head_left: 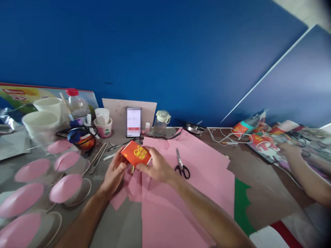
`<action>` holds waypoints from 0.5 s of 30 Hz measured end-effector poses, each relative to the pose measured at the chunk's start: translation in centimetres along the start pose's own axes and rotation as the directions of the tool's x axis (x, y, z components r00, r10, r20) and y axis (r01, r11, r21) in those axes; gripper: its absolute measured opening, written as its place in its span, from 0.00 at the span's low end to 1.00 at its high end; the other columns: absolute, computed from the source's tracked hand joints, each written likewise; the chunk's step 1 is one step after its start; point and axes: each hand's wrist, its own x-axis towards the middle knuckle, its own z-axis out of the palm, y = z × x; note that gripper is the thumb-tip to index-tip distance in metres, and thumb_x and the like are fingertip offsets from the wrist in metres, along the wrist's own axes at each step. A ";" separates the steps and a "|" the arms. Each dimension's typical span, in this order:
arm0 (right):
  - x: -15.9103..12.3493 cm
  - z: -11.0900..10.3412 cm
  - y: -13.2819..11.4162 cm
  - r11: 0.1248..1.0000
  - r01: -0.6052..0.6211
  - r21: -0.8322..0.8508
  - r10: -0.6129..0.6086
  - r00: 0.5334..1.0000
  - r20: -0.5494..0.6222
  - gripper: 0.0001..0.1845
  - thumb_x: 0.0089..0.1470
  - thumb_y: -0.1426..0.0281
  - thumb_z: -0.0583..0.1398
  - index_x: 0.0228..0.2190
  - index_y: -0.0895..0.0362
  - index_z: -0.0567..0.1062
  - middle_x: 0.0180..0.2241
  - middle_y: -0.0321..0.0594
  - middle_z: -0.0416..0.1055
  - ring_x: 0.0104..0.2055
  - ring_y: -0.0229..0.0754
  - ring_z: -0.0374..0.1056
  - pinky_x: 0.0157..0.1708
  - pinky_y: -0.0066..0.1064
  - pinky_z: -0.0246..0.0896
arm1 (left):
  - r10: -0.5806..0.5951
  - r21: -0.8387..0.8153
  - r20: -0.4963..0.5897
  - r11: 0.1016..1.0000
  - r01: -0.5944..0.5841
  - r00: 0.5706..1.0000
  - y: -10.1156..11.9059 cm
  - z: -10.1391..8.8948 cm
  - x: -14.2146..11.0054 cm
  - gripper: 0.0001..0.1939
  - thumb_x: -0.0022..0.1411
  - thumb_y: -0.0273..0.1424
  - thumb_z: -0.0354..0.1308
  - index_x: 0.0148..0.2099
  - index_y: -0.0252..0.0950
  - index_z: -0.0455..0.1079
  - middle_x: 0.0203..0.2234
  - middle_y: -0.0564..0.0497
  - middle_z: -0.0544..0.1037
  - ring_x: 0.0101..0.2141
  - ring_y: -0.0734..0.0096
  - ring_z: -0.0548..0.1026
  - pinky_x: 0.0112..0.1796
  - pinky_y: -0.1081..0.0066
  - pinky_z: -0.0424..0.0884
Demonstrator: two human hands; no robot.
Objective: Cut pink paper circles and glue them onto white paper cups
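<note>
A red paper cup [136, 153] with yellow lettering is held on its side between my two hands, above the table. My left hand [115, 172] grips its left end, with fingers behind it and the thumb in front. At the other end, my right hand [158, 168] pinches the cup between thumb and fingers. Small cut scraps of pink paper [134, 187] lie beneath the hands. Black-handled scissors [183, 167] rest on large pink paper sheets [207, 162], just right of my right hand.
Several cups with pink paper cones [66, 188] stand at left, near white paper cups [41, 120]. A phone [133, 122], a glass jar [160, 124] and a tape roll [193, 128] line the blue partition [155, 51]. Another person's arm [305, 172] reaches in at right.
</note>
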 end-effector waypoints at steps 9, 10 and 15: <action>-2.1 -3.9 3.2 0.995 0.064 -0.071 -0.069 0.995 -0.074 0.23 0.52 0.65 0.62 0.48 0.58 0.68 0.46 0.49 0.70 0.48 0.46 0.68 0.49 0.40 0.64 | -0.104 0.003 -0.084 0.995 0.104 0.991 -0.4 -0.4 0.0 0.23 0.40 0.36 0.73 0.39 0.35 0.73 0.35 0.47 0.80 0.36 0.61 0.77 0.38 0.66 0.74; -2.4 -5.1 3.9 0.995 0.037 -0.096 -0.050 0.989 -0.137 0.21 0.52 0.65 0.61 0.47 0.57 0.69 0.45 0.48 0.71 0.46 0.46 0.69 0.48 0.40 0.65 | -0.096 -0.011 -0.102 0.995 0.096 0.990 -0.3 -0.4 0.2 0.23 0.39 0.37 0.73 0.38 0.35 0.73 0.35 0.47 0.80 0.35 0.62 0.77 0.38 0.67 0.75; -3.6 -7.0 5.6 0.986 -0.010 -0.168 -0.023 0.981 -0.192 0.14 0.53 0.69 0.59 0.43 0.57 0.73 0.40 0.44 0.73 0.42 0.44 0.71 0.44 0.37 0.66 | 0.007 -0.118 -0.239 0.992 -0.036 0.971 0.3 -0.9 1.2 0.20 0.42 0.39 0.71 0.37 0.37 0.72 0.32 0.52 0.79 0.33 0.69 0.77 0.35 0.71 0.75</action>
